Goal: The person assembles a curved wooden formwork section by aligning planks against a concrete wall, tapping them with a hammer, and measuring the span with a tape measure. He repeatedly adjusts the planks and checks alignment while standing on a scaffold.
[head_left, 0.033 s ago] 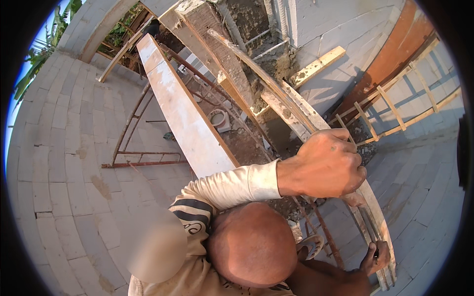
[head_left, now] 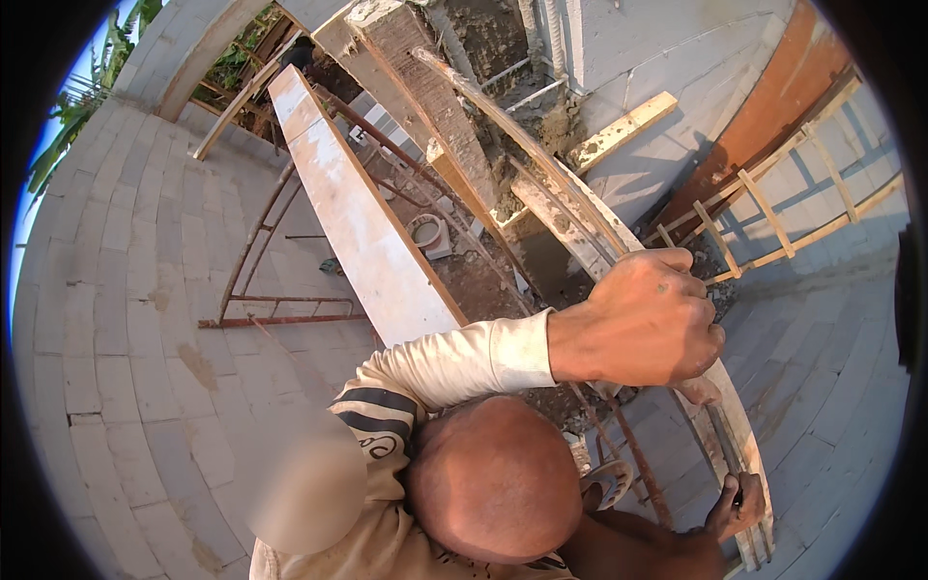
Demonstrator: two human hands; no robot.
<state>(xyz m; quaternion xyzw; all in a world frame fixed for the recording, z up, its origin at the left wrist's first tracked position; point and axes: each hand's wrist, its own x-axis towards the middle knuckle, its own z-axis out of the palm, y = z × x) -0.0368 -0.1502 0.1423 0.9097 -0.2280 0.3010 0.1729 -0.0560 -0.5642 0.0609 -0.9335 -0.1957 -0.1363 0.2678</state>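
My left hand [head_left: 643,319], at the end of a pale sleeve, is closed in a fist around a long thin wooden strip [head_left: 522,140]. The strip runs from the concrete-stained timber formwork [head_left: 430,106] at the far side down past my hand. Beneath the fist, a long narrow board [head_left: 739,420] follows much the same line towards the lower right. Lower down, in shade, my right hand [head_left: 739,503] has its fingers curled round the near end of the strips and board. Which piece each finger grips there is hidden.
A wide whitish plank [head_left: 362,232] slants away on the left beside a rusty metal scaffold frame [head_left: 280,319]. Grey block walls [head_left: 126,338] rise on both sides. A wooden ladder [head_left: 773,208] stands at the right, and a short timber [head_left: 623,130] juts out by the formwork.
My left hand has shifted slightly to the right. The strip's far end has moved a little, and its gap from the pieces beside it looks wider. My right hand looks unmoved.
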